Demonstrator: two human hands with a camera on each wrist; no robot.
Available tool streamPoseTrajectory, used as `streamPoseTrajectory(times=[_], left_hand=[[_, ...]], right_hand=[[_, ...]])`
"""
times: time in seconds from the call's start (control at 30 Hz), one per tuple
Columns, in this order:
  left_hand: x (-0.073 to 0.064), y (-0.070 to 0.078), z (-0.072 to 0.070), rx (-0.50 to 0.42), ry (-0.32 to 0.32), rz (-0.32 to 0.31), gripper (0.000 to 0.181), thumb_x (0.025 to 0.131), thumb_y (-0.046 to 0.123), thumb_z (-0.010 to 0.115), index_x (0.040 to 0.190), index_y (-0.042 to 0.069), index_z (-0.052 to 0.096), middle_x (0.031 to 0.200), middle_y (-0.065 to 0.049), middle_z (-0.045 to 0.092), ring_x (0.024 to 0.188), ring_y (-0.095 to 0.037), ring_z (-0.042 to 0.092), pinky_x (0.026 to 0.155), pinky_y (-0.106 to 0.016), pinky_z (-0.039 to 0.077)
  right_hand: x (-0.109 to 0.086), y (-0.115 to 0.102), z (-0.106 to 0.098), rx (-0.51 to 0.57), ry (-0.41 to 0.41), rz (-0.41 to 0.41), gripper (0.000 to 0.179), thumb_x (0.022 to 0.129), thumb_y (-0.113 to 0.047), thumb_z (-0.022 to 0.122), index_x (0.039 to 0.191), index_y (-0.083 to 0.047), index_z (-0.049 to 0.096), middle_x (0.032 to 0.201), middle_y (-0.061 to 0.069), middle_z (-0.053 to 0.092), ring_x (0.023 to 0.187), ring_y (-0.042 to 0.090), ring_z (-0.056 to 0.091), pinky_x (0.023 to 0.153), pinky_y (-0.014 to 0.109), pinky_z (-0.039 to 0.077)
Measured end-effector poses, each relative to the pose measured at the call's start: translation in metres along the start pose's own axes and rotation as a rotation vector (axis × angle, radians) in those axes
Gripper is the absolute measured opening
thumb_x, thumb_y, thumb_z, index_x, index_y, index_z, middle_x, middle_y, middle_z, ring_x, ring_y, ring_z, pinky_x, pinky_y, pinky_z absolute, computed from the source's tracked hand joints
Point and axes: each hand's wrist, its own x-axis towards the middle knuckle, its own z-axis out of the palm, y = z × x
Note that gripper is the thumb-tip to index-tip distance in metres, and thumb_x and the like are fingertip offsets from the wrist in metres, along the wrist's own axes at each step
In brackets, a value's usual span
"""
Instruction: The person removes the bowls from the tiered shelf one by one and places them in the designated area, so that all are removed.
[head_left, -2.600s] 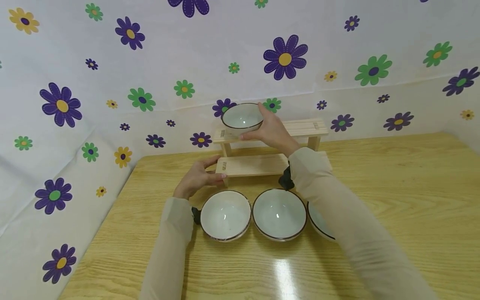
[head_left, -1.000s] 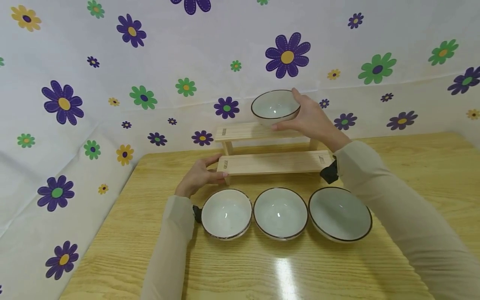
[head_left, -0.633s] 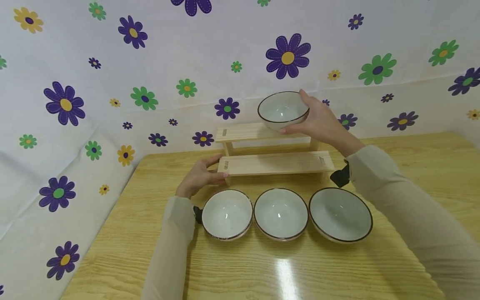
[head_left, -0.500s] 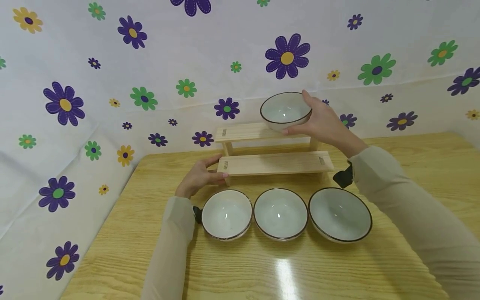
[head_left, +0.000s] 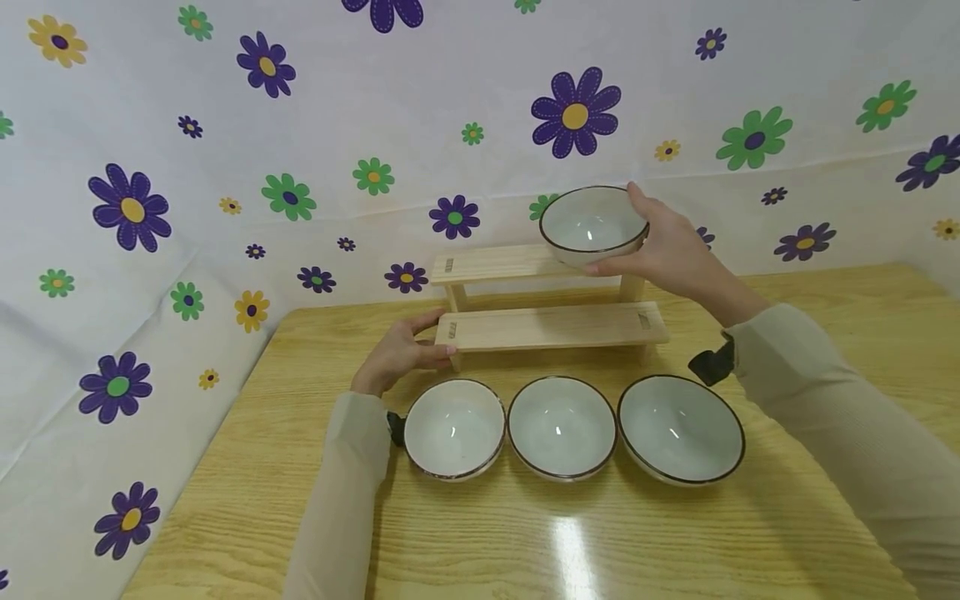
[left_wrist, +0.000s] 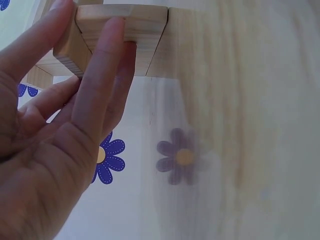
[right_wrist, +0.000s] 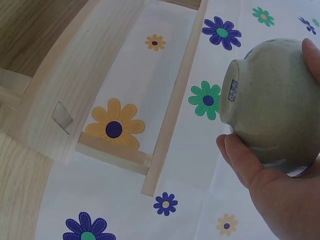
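Observation:
Over the right part of the upper shelf [head_left: 491, 263] of a two-step wooden stand, my right hand [head_left: 678, 254] holds a white bowl [head_left: 592, 221] with a dark rim. The thumb is at its near side and a finger at the rim. From the right wrist view, the bowl's foot [right_wrist: 230, 92] shows apart from the shelf boards. My left hand [head_left: 397, 354] grips the left end of the lower shelf [head_left: 555, 327]; in the left wrist view its fingers [left_wrist: 102, 70] bend around the wooden end piece [left_wrist: 122, 17].
In front of the stand, three dark-rimmed bowls stand in a row on the wood-grain table [head_left: 465, 533]: a left bowl [head_left: 453, 429], a middle bowl [head_left: 562, 429] and a wider right bowl [head_left: 681, 429]. Behind the stand hangs a white flowered cloth [head_left: 420, 108].
My right hand has carried the bowl from the upper shelf's left end towards its right end. The left hand keeps its grip, and the stand stays in place.

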Motion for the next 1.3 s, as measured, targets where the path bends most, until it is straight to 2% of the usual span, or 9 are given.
streamPoseTrajectory(times=[0.17, 0.5, 0.73, 0.83, 1.07, 1.23, 1.3], left_hand=[[0.001, 0.001, 0.0, 0.003, 0.002, 0.002, 0.081, 0.094, -0.002, 0.072, 0.162, 0.005, 0.03, 0.142, -0.027, 0.055, 0.117, -0.039, 0.066, 0.09, -0.036, 0.062], [0.0, 0.001, 0.0, -0.005, -0.006, 0.001, 0.081, 0.094, -0.003, 0.071, 0.162, 0.004, 0.029, 0.143, -0.028, 0.053, 0.118, -0.041, 0.065, 0.091, -0.037, 0.061], [-0.002, 0.002, 0.0, 0.0, -0.008, 0.003, 0.08, 0.095, -0.002, 0.071, 0.162, 0.004, 0.028, 0.143, -0.029, 0.053, 0.118, -0.04, 0.066, 0.092, -0.037, 0.061], [-0.003, 0.003, 0.0, -0.003, -0.007, 0.004, 0.08, 0.095, -0.002, 0.071, 0.162, 0.004, 0.029, 0.143, -0.03, 0.053, 0.118, -0.04, 0.066, 0.093, -0.038, 0.061], [-0.002, 0.002, 0.0, -0.005, 0.002, -0.005, 0.08, 0.095, -0.003, 0.071, 0.162, 0.005, 0.03, 0.143, -0.028, 0.053, 0.117, -0.038, 0.066, 0.091, -0.035, 0.061], [-0.001, 0.001, 0.0, -0.007, 0.006, -0.01, 0.08, 0.094, -0.003, 0.071, 0.162, 0.006, 0.03, 0.143, -0.027, 0.053, 0.117, -0.038, 0.066, 0.09, -0.034, 0.062], [-0.001, 0.001, 0.0, -0.005, 0.004, -0.011, 0.08, 0.094, -0.003, 0.071, 0.162, 0.005, 0.029, 0.143, -0.028, 0.053, 0.117, -0.038, 0.066, 0.09, -0.035, 0.062]], right_hand=[[-0.007, 0.003, -0.006, -0.003, 0.004, -0.004, 0.127, 0.082, -0.034, 0.089, 0.165, -0.004, -0.002, 0.169, 0.026, 0.01, 0.152, 0.048, 0.02, 0.12, 0.067, 0.024], [-0.02, 0.012, -0.012, 0.013, 0.024, -0.02, 0.124, 0.083, -0.029, 0.088, 0.165, -0.006, -0.002, 0.166, 0.027, 0.021, 0.147, 0.05, 0.03, 0.116, 0.066, 0.032], [-0.029, 0.019, -0.017, 0.012, 0.018, -0.024, 0.125, 0.083, -0.025, 0.089, 0.165, -0.005, -0.003, 0.17, 0.023, 0.012, 0.149, 0.05, 0.026, 0.117, 0.067, 0.031], [-0.032, 0.022, -0.018, 0.015, 0.017, -0.015, 0.125, 0.083, -0.023, 0.089, 0.164, -0.005, -0.004, 0.169, 0.025, 0.011, 0.149, 0.051, 0.026, 0.116, 0.067, 0.032], [-0.041, 0.026, -0.021, 0.048, 0.01, 0.0, 0.122, 0.085, -0.018, 0.087, 0.164, -0.006, -0.006, 0.166, 0.028, 0.018, 0.138, 0.049, 0.039, 0.111, 0.063, 0.041], [-0.047, 0.028, -0.023, 0.045, 0.012, 0.024, 0.122, 0.086, -0.019, 0.086, 0.164, -0.007, -0.007, 0.168, 0.027, 0.014, 0.139, 0.05, 0.038, 0.112, 0.063, 0.04], [-0.049, 0.03, -0.024, 0.034, 0.012, 0.035, 0.121, 0.087, -0.02, 0.086, 0.164, -0.008, -0.007, 0.168, 0.027, 0.013, 0.138, 0.05, 0.038, 0.112, 0.057, 0.043]])
